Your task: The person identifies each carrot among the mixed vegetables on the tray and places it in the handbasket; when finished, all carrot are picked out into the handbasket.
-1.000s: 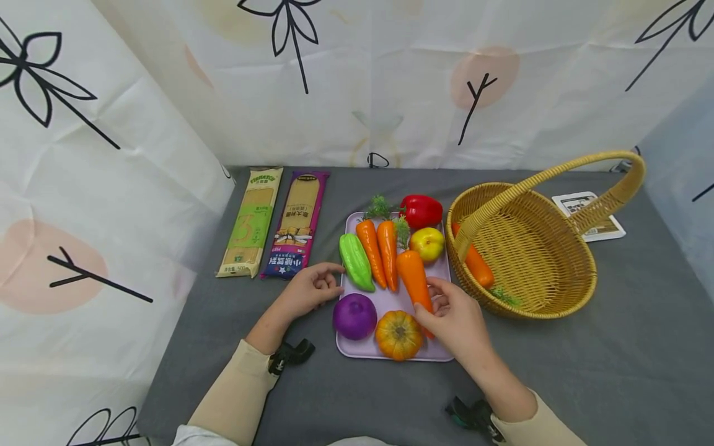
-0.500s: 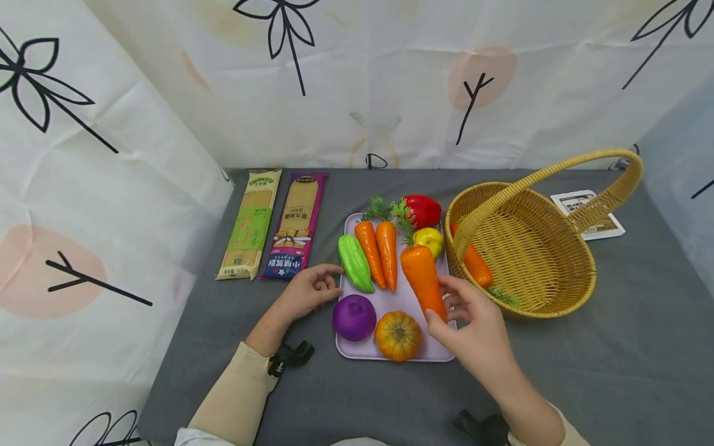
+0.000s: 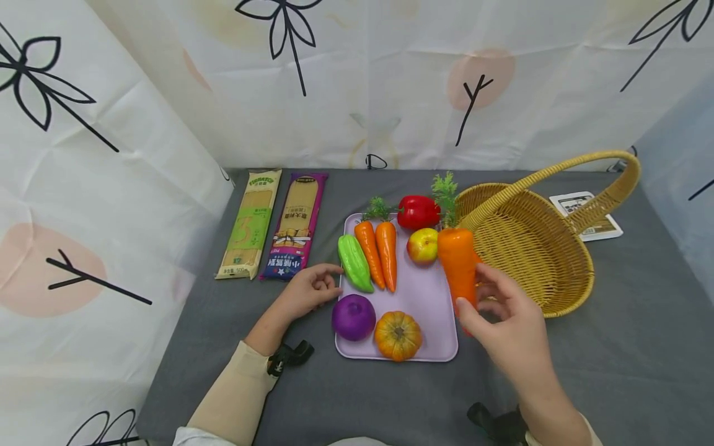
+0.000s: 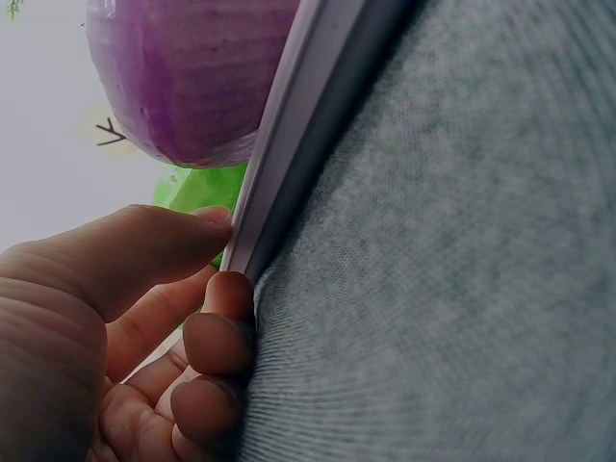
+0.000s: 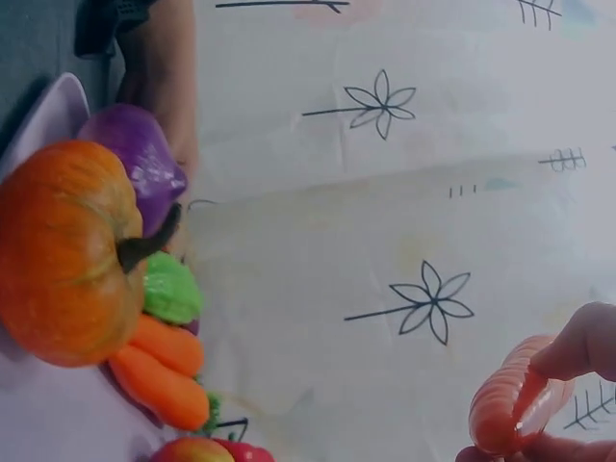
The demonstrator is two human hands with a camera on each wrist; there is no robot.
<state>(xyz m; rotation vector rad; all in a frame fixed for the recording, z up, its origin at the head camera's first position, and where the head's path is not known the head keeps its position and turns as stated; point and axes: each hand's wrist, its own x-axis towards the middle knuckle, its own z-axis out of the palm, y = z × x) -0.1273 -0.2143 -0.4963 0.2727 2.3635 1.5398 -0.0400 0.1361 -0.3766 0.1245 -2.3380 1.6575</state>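
In the head view my right hand (image 3: 510,319) pinches a large orange carrot (image 3: 458,263) with a green top. The carrot is lifted over the tray's right edge, in front of the basket. My left hand (image 3: 311,288) grips the left rim of the lilac tray (image 3: 432,303); the left wrist view shows the thumb (image 4: 183,236) and fingers at that rim. On the tray lie a green pepper (image 3: 355,263), two thinner carrots (image 3: 386,255), a purple onion-like ball (image 3: 354,317), a small pumpkin (image 3: 398,335), a red-yellow apple (image 3: 423,246) and a red pepper (image 3: 418,212).
A yellow wicker basket (image 3: 558,272) with a tall arched handle stands right of the tray. Behind it lies a white card-like packet (image 3: 605,229). Two noodle packs (image 3: 251,223) rest at the left on the grey cloth (image 3: 368,406). Patterned curtains (image 3: 357,80) enclose the table.
My right hand has lifted the large carrot off the tray and carried it right, toward the basket; the carrot now stands more upright. My left hand has stayed at the tray's rim.
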